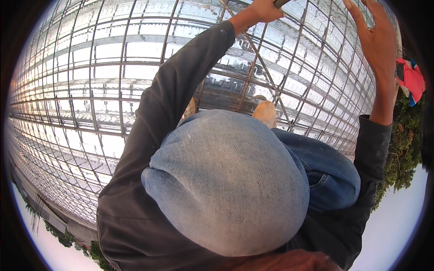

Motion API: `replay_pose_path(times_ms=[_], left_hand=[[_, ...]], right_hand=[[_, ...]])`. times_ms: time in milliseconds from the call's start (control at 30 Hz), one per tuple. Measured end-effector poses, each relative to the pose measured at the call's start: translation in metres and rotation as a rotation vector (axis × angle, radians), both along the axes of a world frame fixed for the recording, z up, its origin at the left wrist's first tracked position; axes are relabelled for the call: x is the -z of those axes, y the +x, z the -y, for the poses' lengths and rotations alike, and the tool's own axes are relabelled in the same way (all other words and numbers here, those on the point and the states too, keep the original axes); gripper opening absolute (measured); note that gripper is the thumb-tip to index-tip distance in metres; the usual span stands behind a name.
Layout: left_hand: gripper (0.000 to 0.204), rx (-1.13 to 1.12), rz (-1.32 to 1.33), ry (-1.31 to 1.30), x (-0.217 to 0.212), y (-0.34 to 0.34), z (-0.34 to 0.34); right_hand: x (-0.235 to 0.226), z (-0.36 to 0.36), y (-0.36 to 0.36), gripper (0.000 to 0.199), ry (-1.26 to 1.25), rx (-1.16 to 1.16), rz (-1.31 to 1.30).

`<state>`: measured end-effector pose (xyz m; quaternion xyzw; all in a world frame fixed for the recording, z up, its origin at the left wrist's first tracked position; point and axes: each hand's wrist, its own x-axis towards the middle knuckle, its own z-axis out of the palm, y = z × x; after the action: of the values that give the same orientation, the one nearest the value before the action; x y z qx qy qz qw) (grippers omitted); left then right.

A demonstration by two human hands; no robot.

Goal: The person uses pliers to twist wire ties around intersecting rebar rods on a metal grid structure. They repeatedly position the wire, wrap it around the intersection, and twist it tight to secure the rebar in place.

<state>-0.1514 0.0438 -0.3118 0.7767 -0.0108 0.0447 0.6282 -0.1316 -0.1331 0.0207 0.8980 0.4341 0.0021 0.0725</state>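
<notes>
My left hand point(263, 10) reaches far forward to the top edge of the view, closed around a short dark tool handle point(281, 2) whose other end is cut off by the frame. My right hand point(379, 43) is raised at the upper right, fingers spread, holding nothing, just above the steel rebar grid point(104, 90). Both arms wear dark grey sleeves. My bent knees in blue jeans point(226, 180) fill the middle of the view, and the tan boots point(266, 112) stand on the bars.
The rebar grid lies over shiny corrugated metal decking point(135, 49) and stretches left and far ahead. Its edge runs along the lower left point(49, 217). Green trees point(404, 149) and a red and blue object point(412, 81) sit at the right.
</notes>
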Motion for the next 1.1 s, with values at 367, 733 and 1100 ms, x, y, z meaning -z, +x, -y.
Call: replay_pose_path(times_ms=[367,733,1100], left_hand=[[0.031,0.417,-0.013,0.58,-0.041,-0.063,0.073],[0.031,-0.181,-0.396,-0.381,0.008,0.02,-0.059],[0.033,0.014,0.003,0.289,-0.068,-0.04,0.05]], right_hand=[[0.093,0.03,-0.061,0.107,-0.317,0.04,-0.034],[0.058,-0.01,-0.07,0.061,0.192,-0.107,0.074],[0.055,-0.006,-0.068,0.046,0.324,-0.154,0.083]])
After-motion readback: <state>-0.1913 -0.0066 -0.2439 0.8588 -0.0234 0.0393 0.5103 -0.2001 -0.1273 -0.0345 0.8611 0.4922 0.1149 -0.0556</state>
